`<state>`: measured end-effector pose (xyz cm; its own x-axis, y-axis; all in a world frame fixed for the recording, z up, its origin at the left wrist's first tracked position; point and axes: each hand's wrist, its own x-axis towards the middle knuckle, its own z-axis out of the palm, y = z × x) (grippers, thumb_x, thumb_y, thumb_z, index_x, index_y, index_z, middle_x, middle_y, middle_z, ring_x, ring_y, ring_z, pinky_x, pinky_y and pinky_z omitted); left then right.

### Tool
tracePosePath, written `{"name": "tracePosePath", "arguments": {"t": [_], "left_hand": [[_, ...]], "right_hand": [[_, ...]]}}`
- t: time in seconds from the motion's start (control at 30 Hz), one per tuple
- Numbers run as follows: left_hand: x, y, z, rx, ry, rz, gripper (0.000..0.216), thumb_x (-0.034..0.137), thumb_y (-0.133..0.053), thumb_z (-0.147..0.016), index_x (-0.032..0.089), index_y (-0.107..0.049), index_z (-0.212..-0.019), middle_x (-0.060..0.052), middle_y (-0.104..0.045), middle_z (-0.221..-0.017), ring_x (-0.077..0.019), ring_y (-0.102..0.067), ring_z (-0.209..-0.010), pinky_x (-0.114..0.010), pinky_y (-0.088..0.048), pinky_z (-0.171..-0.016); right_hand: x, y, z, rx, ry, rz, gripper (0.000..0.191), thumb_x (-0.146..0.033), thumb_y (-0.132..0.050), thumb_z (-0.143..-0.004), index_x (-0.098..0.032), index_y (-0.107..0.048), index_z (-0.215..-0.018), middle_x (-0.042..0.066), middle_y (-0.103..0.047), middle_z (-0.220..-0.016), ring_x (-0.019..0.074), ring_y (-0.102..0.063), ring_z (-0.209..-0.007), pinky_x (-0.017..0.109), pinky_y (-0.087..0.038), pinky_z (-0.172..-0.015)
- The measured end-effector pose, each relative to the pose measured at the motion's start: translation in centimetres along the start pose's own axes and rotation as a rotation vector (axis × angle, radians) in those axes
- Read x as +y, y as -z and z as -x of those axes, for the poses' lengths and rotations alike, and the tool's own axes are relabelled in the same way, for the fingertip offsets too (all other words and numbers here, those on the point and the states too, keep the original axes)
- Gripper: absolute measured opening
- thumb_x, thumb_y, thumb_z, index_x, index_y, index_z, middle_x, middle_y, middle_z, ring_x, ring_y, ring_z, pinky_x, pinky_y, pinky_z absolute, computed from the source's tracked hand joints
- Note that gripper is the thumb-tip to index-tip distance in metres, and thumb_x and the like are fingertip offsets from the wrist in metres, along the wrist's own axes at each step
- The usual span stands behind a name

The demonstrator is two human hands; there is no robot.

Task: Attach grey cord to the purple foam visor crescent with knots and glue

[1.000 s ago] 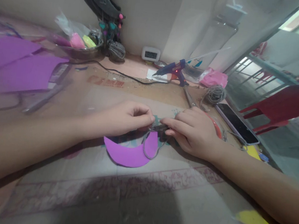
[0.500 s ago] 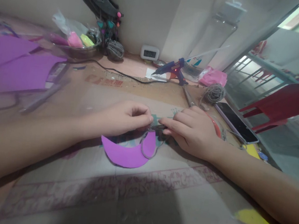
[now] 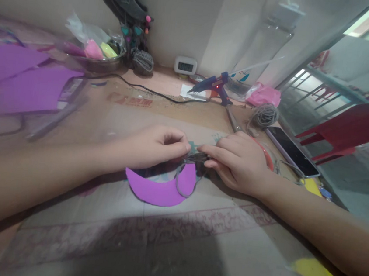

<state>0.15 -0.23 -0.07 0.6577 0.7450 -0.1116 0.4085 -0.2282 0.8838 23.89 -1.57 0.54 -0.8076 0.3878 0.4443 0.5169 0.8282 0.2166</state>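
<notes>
A purple crescent (image 3: 159, 193), cut from a thin sheet, lies at the middle of the table between my hands. Grey yarn (image 3: 197, 157) is bunched at its upper right tip, and a loop of it hangs over the purple surface. My left hand (image 3: 167, 146) is closed in a pinch at the left side of that tip; its fingertips partly hide what they grip. From the right, my right hand (image 3: 235, 161) pinches the grey yarn between thumb and forefinger. Partly behind the right hand are scissors (image 3: 234, 119) with orange handles.
A blue glue gun (image 3: 213, 86) with a lit red light stands at the back, its black cord running left. Purple sheets (image 3: 28, 88) lie at left near a bowl (image 3: 95, 63). A yarn ball (image 3: 265, 115) and a phone (image 3: 291, 151) sit at right.
The crescent's right tip and the yarn loop have shifted slightly to the right. More of the grey yarn bunch shows between my hands, which stay nearly in place.
</notes>
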Motion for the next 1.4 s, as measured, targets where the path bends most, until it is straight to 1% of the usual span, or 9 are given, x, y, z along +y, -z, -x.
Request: {"name": "tracePosePath", "arguments": {"t": [0.27,0.4,0.63,0.77,0.9,1.1,1.23,1.3,1.4], "left_hand": [[0.08,0.01,-0.03,0.029,-0.05,-0.088,0.03,0.04,-0.043,-0.092,0.018,-0.056,-0.075,0.002,-0.058,-0.066,-0.0112,-0.05,-0.06,-0.023,-0.038,-0.054],[-0.04,-0.05,-0.09,0.03,-0.05,-0.093,0.03,0.04,-0.044,-0.091,0.018,-0.056,-0.075,0.002,-0.058,-0.066,-0.011,-0.051,-0.06,-0.023,-0.038,-0.054],[-0.12,-0.13,-0.23,0.019,-0.028,-0.09,0.03,0.041,-0.044,-0.091,0.019,-0.057,-0.076,0.002,-0.058,-0.066,-0.0107,-0.05,-0.058,-0.023,-0.038,-0.054],[-0.1,-0.03,-0.14,0.018,-0.026,-0.1,0.03,0.041,-0.044,-0.091,0.019,-0.057,-0.077,0.002,-0.059,-0.067,-0.011,-0.051,-0.06,-0.023,-0.039,-0.055],[-0.05,-0.07,-0.09,0.022,-0.027,-0.091,0.031,0.042,-0.043,-0.092,0.019,-0.057,-0.076,0.002,-0.058,-0.066,-0.011,-0.051,-0.059,-0.023,-0.038,-0.055],[0.18,-0.11,-0.22,0.042,-0.027,-0.055,0.028,0.037,-0.045,-0.09,0.018,-0.055,-0.072,0.002,-0.056,-0.065,-0.0107,-0.05,-0.06,-0.022,-0.038,-0.055],[0.26,-0.17,-0.27,0.04,-0.007,-0.013,0.028,0.039,-0.047,-0.089,0.018,-0.055,-0.072,0.001,-0.057,-0.064,-0.0111,-0.051,-0.058,-0.023,-0.038,-0.054],[0.24,-0.2,-0.28,0.056,-0.009,-0.007,0.031,0.039,-0.045,-0.089,0.018,-0.052,-0.068,0.001,-0.055,-0.062,-0.0111,-0.05,-0.056,-0.023,-0.039,-0.053],[0.04,-0.16,-0.32,0.059,0.001,0.003,0.03,0.041,-0.046,-0.089,0.018,-0.052,-0.07,0.002,-0.054,-0.063,-0.0106,-0.048,-0.055,-0.023,-0.037,-0.051]], "right_hand": [[-0.11,-0.09,-0.07,-0.037,-0.017,-0.004,0.036,-0.039,-0.041,-0.098,-0.015,-0.068,-0.102,0.002,-0.056,-0.066,0.0156,-0.046,-0.062,0.031,-0.027,-0.062],[-0.15,-0.08,-0.16,-0.03,-0.009,0.01,0.037,-0.038,-0.04,-0.098,-0.015,-0.069,-0.1,0.002,-0.056,-0.065,0.0152,-0.046,-0.062,0.031,-0.026,-0.061],[-0.14,0.01,-0.17,-0.035,0.018,0.079,0.031,-0.037,-0.045,-0.097,-0.017,-0.069,-0.095,0.001,-0.055,-0.063,0.0149,-0.045,-0.061,0.031,-0.025,-0.061],[-0.11,-0.12,-0.1,-0.028,0.015,0.068,0.031,-0.037,-0.045,-0.097,-0.017,-0.069,-0.095,0.0,-0.055,-0.063,0.0147,-0.045,-0.061,0.031,-0.025,-0.061],[-0.07,-0.21,-0.08,-0.026,-0.002,0.009,0.035,-0.038,-0.042,-0.098,-0.015,-0.068,-0.098,0.001,-0.055,-0.064,0.0153,-0.046,-0.061,0.031,-0.026,-0.061],[-0.03,-0.17,-0.08,-0.016,-0.016,-0.035,0.035,-0.039,-0.043,-0.097,-0.013,-0.067,-0.104,0.003,-0.058,-0.069,0.0157,-0.048,-0.064,0.031,-0.028,-0.062],[-0.2,-0.11,-0.02,-0.002,-0.019,-0.023,0.036,-0.039,-0.042,-0.097,-0.013,-0.066,-0.106,0.004,-0.06,-0.071,0.016,-0.051,-0.066,0.03,-0.029,-0.063],[-0.26,-0.2,0.05,0.021,-0.008,-0.006,0.037,-0.04,-0.042,-0.098,-0.012,-0.066,-0.105,0.004,-0.061,-0.071,0.0159,-0.051,-0.065,0.03,-0.029,-0.062],[-0.18,-0.54,0.16,0.065,0.002,-0.013,0.037,-0.041,-0.042,-0.098,-0.012,-0.065,-0.103,0.004,-0.061,-0.072,0.0154,-0.051,-0.065,0.03,-0.028,-0.062]]}}
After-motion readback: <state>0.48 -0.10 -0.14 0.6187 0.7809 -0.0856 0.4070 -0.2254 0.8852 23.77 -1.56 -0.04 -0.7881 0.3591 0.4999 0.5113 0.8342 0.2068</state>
